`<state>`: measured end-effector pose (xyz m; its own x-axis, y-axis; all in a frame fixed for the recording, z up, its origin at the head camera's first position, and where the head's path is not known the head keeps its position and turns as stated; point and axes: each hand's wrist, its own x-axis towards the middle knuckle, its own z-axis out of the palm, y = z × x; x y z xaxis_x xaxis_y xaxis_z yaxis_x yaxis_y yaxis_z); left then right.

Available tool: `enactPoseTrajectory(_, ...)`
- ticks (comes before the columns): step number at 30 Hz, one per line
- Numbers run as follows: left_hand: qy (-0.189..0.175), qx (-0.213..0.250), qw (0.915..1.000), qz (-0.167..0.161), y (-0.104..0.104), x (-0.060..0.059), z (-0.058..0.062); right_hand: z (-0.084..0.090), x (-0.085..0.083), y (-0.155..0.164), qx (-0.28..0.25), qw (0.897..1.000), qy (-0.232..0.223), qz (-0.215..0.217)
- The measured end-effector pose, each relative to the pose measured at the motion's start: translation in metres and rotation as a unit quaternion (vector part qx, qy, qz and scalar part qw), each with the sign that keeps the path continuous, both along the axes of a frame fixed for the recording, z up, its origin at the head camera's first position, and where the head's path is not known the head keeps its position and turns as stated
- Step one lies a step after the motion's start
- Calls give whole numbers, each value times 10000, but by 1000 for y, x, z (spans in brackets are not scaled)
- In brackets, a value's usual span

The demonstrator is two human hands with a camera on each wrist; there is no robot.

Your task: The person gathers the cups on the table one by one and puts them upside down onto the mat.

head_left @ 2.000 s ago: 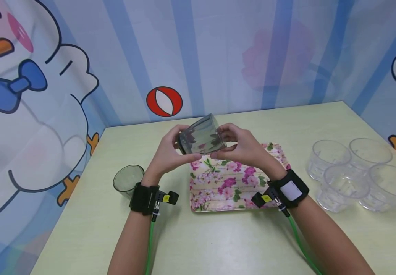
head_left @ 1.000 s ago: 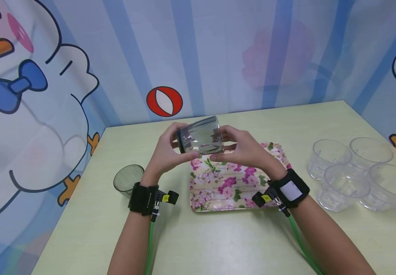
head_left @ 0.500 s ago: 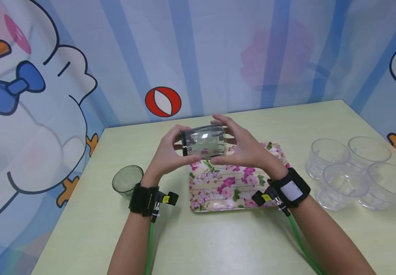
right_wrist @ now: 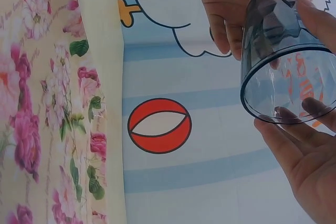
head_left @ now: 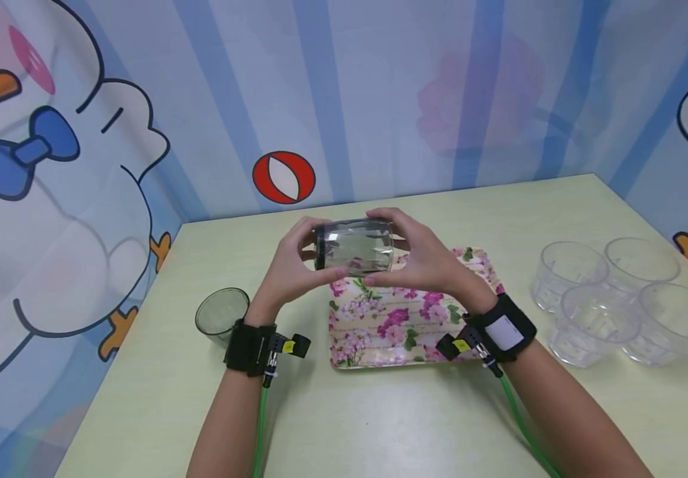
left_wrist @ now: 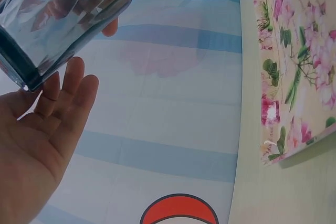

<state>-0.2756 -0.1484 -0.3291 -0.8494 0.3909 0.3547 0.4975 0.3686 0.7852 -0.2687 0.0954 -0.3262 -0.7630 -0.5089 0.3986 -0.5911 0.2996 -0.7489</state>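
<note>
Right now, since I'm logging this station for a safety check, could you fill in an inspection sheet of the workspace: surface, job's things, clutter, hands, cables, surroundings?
Surface: pale yellow-green flat table; spills: nothing seen.
Job's things: smoky-grey see-through tumbler held up on its side; cream rectangular tray with pink flowers on the table.
Clutter: smoky-green round tumbler upright at left; four clear round tumblers upright at right.
Hands: left hand grips the base end, right hand the rim end.
Cables: green cables run from black wrist straps out of frame.
Surroundings: blue-striped backdrop with cartoon prints.
</note>
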Motion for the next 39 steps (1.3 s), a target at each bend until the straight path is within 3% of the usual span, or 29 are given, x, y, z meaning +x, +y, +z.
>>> enactPoseTrajectory(13,243,54,9997,14,-2,0,0,-3,0,-2,229,9994,238,-105)
enactPoseTrajectory(26,629,-175,9977,201,-2,1,2,-7,0,-4,666,9938,834,-302)
enactPoseTrajectory(33,680,-31,9975,206,-1,3,4,-6,0,-5,415,9948,890,-263)
enactPoseTrajectory(39,576,375,9976,110,2,2,0,-6,0,-6,154,9948,948,-347)
